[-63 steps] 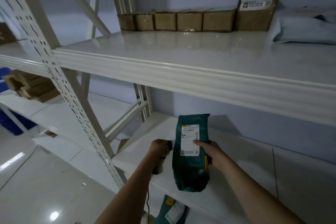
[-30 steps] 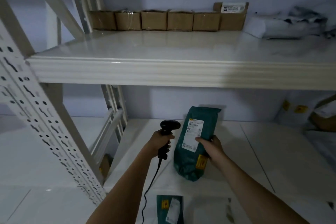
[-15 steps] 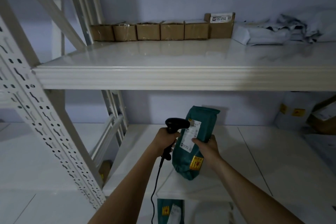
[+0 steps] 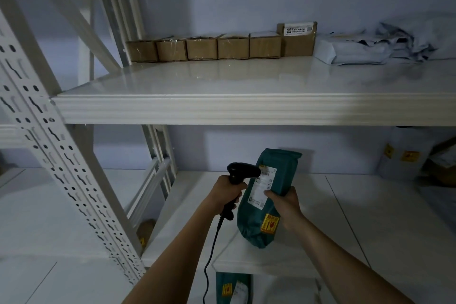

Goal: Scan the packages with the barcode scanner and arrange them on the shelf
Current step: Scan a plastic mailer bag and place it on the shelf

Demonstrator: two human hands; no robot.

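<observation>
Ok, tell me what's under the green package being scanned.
Under the green package lies bare white shelf board; on the level below, another green package shows partly. The right hand covers its right side, so nothing shows there.

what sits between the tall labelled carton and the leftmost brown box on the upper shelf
In the head view, four small brown boxes stand in a row between the tall labelled carton and the leftmost brown box, along the back of the upper shelf.
</observation>
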